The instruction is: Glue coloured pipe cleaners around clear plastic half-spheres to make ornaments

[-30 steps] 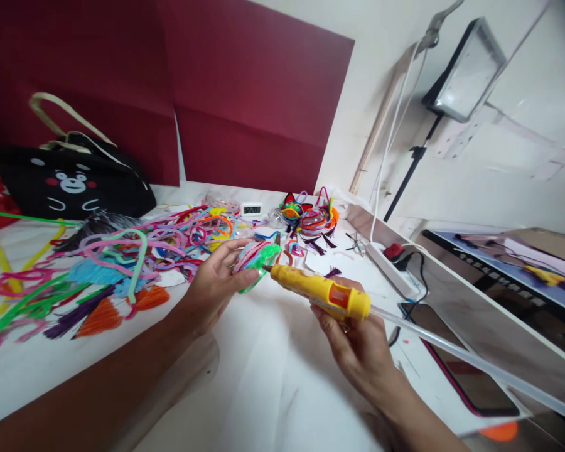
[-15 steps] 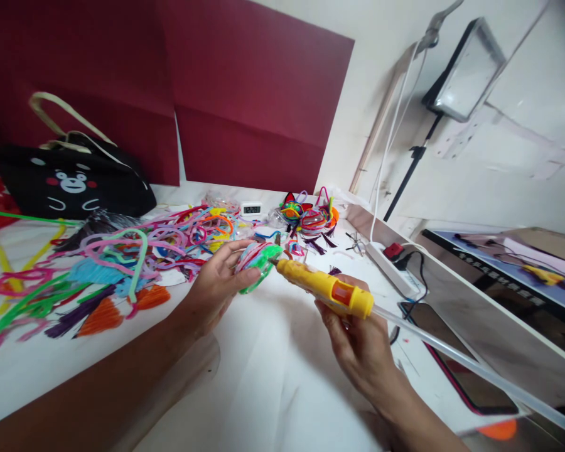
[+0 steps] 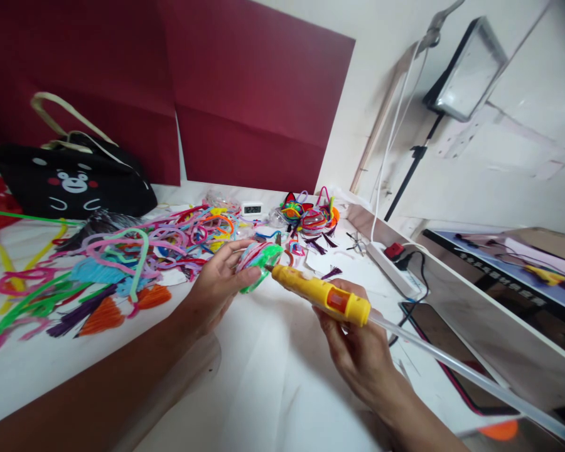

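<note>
Maroon sheets [image 3: 258, 94] vs white wall [image 3: 367, 69]; rect. lamp [image 3: 473, 72] on blk stand [image 3: 407, 179], R; white tabletop [image 3: 258, 383], poss. marble-look.

Black fabric bag [image 3: 103, 179] with cream handles and white cartoon face, at back left, before creased dark-red sheets [image 3: 263, 100] against white wall [image 3: 381, 28]. Small white rectangular digital clock [image 3: 251, 209] near back of pale surface [image 3: 263, 358]. Rightward, black-framed rectangular lamp [image 3: 471, 75] on black pole [image 3: 402, 182]; long white power strip [image 3: 390, 271] with red plug [image 3: 395, 251]; nearer, dark-screened phone [image 3: 430, 326] with pink edge, lying flat.
</note>
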`<state>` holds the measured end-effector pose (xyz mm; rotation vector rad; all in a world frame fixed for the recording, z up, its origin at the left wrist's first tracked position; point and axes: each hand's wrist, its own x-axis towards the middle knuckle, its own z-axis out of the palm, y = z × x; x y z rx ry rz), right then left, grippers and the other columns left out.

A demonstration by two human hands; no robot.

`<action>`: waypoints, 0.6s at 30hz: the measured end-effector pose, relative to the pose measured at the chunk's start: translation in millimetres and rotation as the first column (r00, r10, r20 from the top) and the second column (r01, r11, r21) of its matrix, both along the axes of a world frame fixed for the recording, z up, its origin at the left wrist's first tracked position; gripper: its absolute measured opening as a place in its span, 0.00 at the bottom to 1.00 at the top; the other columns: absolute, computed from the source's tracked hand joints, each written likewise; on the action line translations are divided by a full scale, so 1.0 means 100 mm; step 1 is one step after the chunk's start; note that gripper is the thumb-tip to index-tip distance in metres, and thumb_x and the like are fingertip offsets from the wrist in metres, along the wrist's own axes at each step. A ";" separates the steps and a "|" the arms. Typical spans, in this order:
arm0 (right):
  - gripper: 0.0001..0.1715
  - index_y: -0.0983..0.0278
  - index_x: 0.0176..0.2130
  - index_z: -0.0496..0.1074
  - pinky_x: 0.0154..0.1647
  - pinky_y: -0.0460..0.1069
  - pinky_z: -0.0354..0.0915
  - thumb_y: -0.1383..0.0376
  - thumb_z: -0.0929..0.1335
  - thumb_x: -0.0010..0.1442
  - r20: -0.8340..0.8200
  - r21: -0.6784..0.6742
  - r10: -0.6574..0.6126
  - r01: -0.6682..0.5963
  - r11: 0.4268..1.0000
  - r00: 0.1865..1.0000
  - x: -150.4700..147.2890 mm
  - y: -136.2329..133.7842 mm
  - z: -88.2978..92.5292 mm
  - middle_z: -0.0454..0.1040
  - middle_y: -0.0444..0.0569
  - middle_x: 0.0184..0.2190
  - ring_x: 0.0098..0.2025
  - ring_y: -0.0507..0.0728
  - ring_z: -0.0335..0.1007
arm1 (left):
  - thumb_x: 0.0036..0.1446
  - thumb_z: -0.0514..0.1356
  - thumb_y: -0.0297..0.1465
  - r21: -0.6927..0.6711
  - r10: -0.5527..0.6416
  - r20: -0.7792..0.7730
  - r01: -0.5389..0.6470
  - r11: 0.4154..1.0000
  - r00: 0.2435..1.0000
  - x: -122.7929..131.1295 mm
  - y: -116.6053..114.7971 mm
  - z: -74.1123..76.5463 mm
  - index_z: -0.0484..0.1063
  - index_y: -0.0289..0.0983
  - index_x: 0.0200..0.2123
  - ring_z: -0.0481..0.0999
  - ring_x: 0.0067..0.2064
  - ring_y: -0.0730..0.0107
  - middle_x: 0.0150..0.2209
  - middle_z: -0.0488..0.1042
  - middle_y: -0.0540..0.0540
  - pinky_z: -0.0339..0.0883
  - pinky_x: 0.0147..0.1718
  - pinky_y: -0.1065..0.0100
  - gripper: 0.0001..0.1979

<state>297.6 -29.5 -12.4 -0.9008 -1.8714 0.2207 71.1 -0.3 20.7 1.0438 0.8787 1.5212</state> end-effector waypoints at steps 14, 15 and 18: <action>0.12 0.59 0.48 0.69 0.28 0.48 0.65 0.68 0.65 0.65 -0.036 0.024 -0.041 0.042 0.999 0.999 0.00 0.01 0.02 0.72 0.51 0.44 0.35 0.55 0.72 | 0.42 0.75 0.34 0.018 -0.020 -0.016 0.020 1.000 1.000 -0.03 0.01 -0.03 0.72 0.41 0.47 0.72 0.58 0.52 0.54 0.75 0.44 0.70 0.49 0.65 0.28; 0.11 0.59 0.48 0.69 0.28 0.48 0.65 0.68 0.65 0.65 -0.031 0.044 -0.039 0.040 0.998 0.999 0.00 0.01 0.02 0.72 0.50 0.44 0.35 0.55 0.72 | 0.42 0.75 0.34 0.018 -0.022 -0.019 0.023 1.000 1.000 -0.03 0.01 -0.03 0.72 0.41 0.47 0.72 0.58 0.52 0.55 0.75 0.44 0.70 0.48 0.65 0.28; 0.12 0.57 0.48 0.68 0.28 0.48 0.65 0.69 0.64 0.65 -0.004 0.079 -0.020 0.020 0.997 1.000 -0.01 0.02 0.01 0.71 0.49 0.44 0.36 0.55 0.71 | 0.42 0.75 0.34 0.012 -0.020 -0.022 0.020 1.000 1.000 -0.02 0.00 -0.01 0.72 0.41 0.47 0.72 0.58 0.54 0.55 0.74 0.44 0.70 0.48 0.67 0.27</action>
